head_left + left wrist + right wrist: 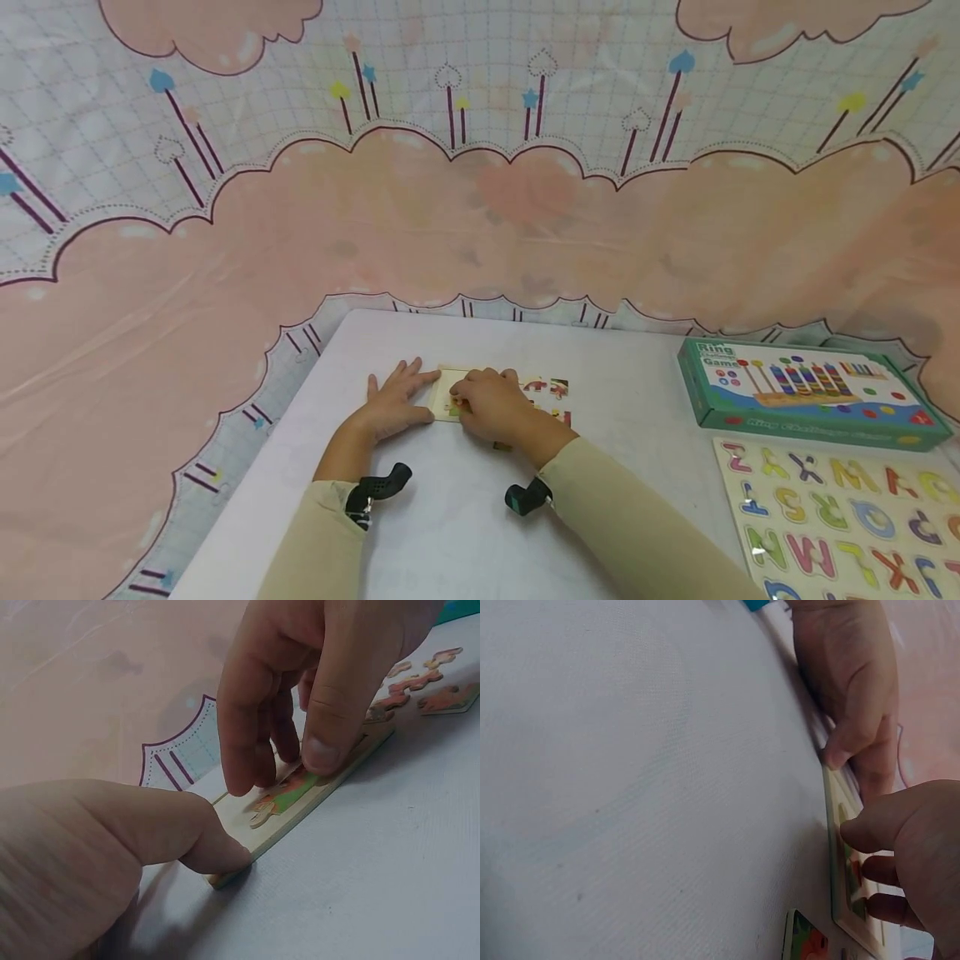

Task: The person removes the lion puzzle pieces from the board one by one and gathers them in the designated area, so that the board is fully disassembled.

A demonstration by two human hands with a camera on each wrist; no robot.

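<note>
A small wooden puzzle tray [447,382] lies flat on the white table. My left hand [388,407] has its fingers spread, its thumb and a fingertip at the tray's left edge. Over the tray, my right hand [491,406] pinches a green and orange jigsaw piece [291,793] between thumb and fingers, low against the tray's surface. The right hand covers much of the tray in the head view. Several loose jigsaw pieces [558,388] with red and orange patterns lie just right of it. One dark-edged piece [807,941] shows nearer in the right wrist view.
A green Ring Challenge Game box [810,396] stands at the back right of the table. In front of it lies an alphabet peg board [813,508] with colourful letters. A pink patterned cloth [480,225] hangs behind the table [435,525].
</note>
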